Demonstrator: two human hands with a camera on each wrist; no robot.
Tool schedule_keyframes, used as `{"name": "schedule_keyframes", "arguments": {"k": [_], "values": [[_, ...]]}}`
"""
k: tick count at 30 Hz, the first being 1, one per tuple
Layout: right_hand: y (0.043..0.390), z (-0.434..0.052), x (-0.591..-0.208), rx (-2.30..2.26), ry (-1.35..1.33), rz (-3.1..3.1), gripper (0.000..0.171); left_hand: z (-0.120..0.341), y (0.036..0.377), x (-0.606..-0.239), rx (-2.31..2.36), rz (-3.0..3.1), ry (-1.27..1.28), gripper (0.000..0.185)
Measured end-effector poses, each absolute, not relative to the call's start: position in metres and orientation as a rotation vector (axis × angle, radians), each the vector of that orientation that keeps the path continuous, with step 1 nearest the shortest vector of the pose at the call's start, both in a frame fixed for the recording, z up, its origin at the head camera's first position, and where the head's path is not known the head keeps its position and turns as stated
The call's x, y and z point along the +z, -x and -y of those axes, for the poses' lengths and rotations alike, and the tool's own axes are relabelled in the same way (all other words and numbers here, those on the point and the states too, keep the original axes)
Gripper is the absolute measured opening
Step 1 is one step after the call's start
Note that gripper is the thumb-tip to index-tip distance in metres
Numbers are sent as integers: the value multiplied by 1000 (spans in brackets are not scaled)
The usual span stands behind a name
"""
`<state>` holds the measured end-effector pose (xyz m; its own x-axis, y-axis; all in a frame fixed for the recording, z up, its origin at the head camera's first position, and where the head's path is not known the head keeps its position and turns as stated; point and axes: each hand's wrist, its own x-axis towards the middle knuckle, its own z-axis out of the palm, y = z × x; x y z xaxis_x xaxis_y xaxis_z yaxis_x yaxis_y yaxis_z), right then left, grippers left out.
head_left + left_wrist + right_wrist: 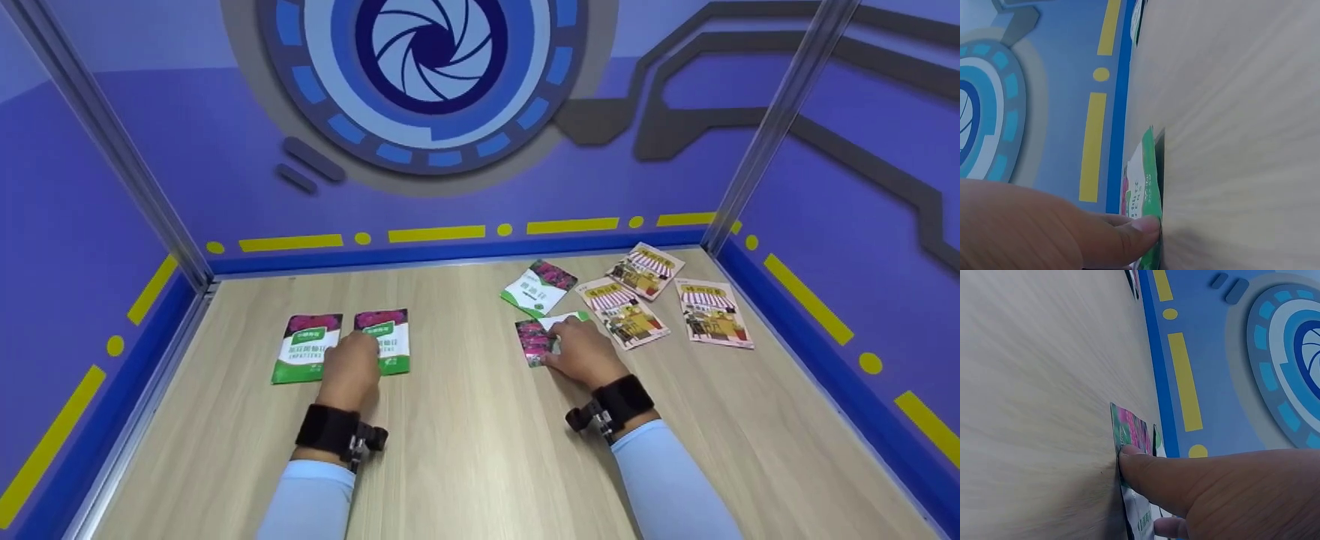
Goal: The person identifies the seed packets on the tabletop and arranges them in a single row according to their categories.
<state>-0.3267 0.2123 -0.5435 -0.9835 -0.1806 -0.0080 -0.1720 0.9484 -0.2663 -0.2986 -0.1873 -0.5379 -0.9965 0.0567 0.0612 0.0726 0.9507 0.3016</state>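
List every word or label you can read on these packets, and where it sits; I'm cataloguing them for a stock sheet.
"IMPATIENS": white band of the left green-and-white flower seed packet.
Chinese characters above it: too blurred to read.
Second green-and-white packet under the left hand: print unreadable.
Packet under the right hand: unreadable.
Three orange shop-front picture packets: headings too small to read.

We see two forearms in long, light blue sleeves (675, 480) that fit closely and end just before the wrists. Each wrist has a wide black strap (626, 396), and a small black mount with some metal parts is fixed at the side of it. The left hand (351, 369) and the right hand (583, 351) are bare, without gloves or rings.
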Motion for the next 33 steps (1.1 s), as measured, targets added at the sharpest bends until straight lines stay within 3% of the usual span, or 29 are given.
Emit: {"name": "schedule_keyframes", "arguments": {"k": [12, 28, 33], "values": [[327, -213, -546, -426, 300, -3084, 53, 198, 296, -539, -337, 3064, 89, 27], [328, -213, -545, -435, 283, -3066, 55, 197, 289, -530, -307, 3108, 51, 53], [328, -213, -545, -428, 273, -3061, 55, 195, 292, -529, -374, 3090, 61, 41]]}}
